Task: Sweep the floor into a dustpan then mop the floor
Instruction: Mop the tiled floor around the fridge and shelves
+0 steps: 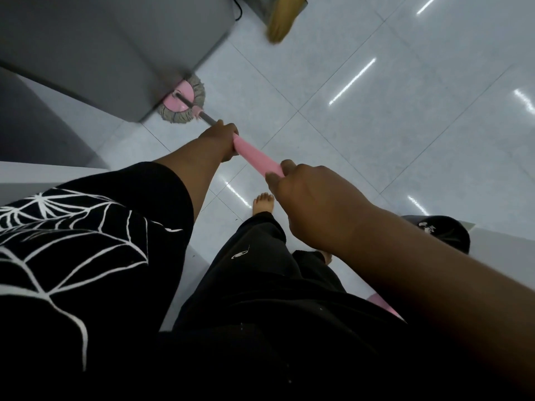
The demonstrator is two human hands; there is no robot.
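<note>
You work the mop along the base of a grey cabinet (115, 53) at the upper left of the frame, both hands wrapped around the pink grip (254, 156) that runs diagonally through the centre. Your left hand (221, 138) clenches the grip's lower end, where the steel shaft (207, 117) begins, and appears to steer. Your right hand (307, 198) grasps the upper end, thumb and fingers curled over it, likely supplying the push. That split hold suits a long, low reach. The mop head (185, 104), a pink disc ringed with grey strands, lies flat on the tiled floor (376, 125), partly tucked under the cabinet's edge, the sort of spot where dirt collects. A broom (282, 21) with yellow bristles stands at the top centre, well apart from the mop, which suggests sweeping is finished and mopping is under way. No dustpan is visible. Your bare foot (262, 204) is planted below the grip.
</note>
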